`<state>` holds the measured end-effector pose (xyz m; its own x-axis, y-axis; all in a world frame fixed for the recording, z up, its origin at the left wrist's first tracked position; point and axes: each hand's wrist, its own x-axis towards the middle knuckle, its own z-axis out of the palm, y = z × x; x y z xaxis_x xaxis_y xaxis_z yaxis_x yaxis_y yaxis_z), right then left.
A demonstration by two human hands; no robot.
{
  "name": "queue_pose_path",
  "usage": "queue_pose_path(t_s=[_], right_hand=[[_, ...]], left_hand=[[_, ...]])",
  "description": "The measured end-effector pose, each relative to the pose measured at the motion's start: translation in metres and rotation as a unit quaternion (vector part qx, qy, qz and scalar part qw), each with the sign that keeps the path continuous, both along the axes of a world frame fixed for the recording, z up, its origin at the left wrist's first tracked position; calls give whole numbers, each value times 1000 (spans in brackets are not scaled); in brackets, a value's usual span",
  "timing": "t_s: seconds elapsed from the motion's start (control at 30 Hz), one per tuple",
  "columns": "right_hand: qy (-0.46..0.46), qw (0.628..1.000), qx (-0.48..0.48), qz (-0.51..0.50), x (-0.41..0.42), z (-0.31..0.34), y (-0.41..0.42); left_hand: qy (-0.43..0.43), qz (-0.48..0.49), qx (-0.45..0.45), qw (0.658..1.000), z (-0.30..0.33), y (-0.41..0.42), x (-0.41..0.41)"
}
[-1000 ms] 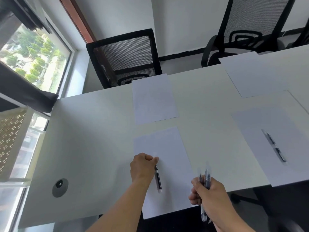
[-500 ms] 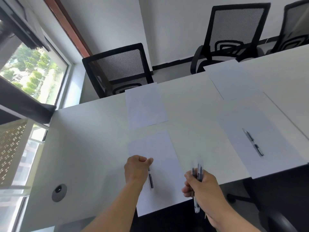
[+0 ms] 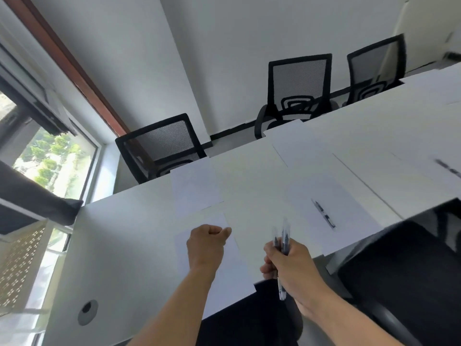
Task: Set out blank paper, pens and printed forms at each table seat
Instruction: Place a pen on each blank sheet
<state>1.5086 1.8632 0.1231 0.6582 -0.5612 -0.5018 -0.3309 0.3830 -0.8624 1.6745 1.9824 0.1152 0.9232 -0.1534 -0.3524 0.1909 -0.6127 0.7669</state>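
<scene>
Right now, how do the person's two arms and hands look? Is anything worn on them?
Both forearms are bare up to the frame edge: no sleeves show. The left hand and the right hand wear no gloves, and no rings, watch or bracelet can be seen. No markings show on either arm.

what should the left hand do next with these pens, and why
Probably reach to the right hand and take one pen from the bunch of pens for the far sheet, which shows no pen. The left hand is curled above the near sheet; whether it holds anything cannot be told.
</scene>
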Motion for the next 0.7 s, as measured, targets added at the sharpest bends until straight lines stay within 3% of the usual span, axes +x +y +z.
queue_pose_path(t_s=[0.33,0.7], right_hand=[[-45,993,-47,-99,-76,58,-30],[-51,966,-78,-241,-183,87,-5]], left_hand=[[-35,-102,-57,992,58,-59,-76],[-35,-274,-101,956,81,-90,-175]])
